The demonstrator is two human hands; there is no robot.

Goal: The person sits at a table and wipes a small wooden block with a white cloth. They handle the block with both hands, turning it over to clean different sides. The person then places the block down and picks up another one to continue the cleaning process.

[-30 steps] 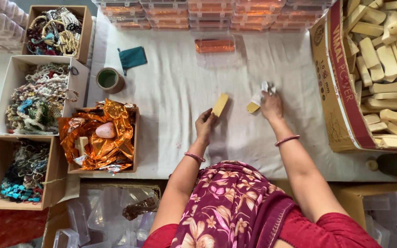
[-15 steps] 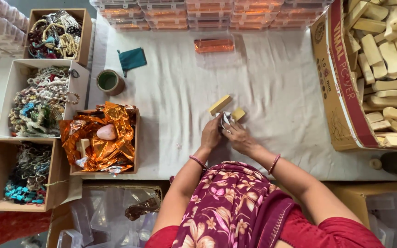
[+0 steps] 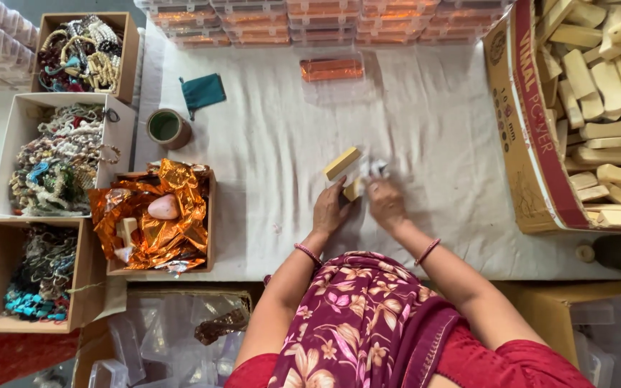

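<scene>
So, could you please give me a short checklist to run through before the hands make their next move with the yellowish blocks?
1. Left hand on a block: ok, its fingers touch the small yellowish block.
2. Right hand grip: cannot tell, it is blurred; something pale and crinkly shows at its fingertips.
3. Longer yellowish block: ok, lying on the white cloth just above the left hand.
4. Supply of blocks: ok, the big cardboard box at right is full.
5. Orange foil: ok, it fills the small box at left.
6. Cloth around the hands: ok, bare of other items.
</scene>
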